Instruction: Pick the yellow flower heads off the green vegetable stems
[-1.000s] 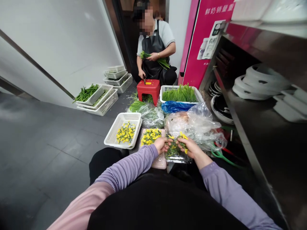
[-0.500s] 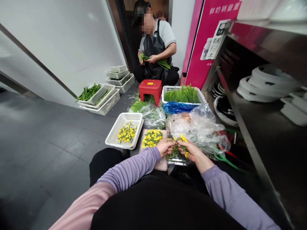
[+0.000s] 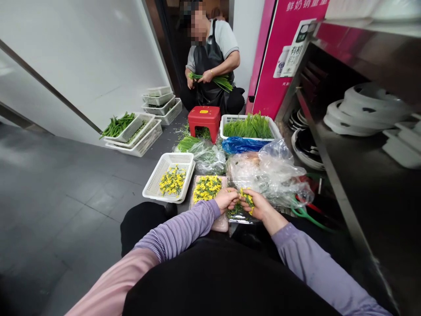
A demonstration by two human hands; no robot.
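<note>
Closed around a small bunch of yellow flowers (image 3: 247, 202) with green stems is my right hand (image 3: 260, 205). My left hand (image 3: 226, 200) meets it fingertip to fingertip, pinching at the left edge of the same bunch; the pinched part is mostly hidden. Beneath the hands lies a clear plastic box (image 3: 245, 219) holding green stems and leaves. To its left is a pink tray (image 3: 221, 226) topped with picked yellow flower heads (image 3: 206, 188). Further left, a white perforated basket (image 3: 151, 186) contains more yellow flowers (image 3: 172, 181).
Clear plastic bags (image 3: 263, 171) and a blue bag (image 3: 243, 145) lie beyond my hands. Behind stand a red stool (image 3: 204, 115) and a basket of green chives (image 3: 248, 127). A co-worker (image 3: 213, 57) crouches there holding green stalks. A metal shelf (image 3: 332, 175) borders the right side.
My hands have drawn closer together, and the flower bunch sits lower and more enclosed between the fingers. The co-worker's hands and stalks have shifted slightly. The whole view has tilted a little.
</note>
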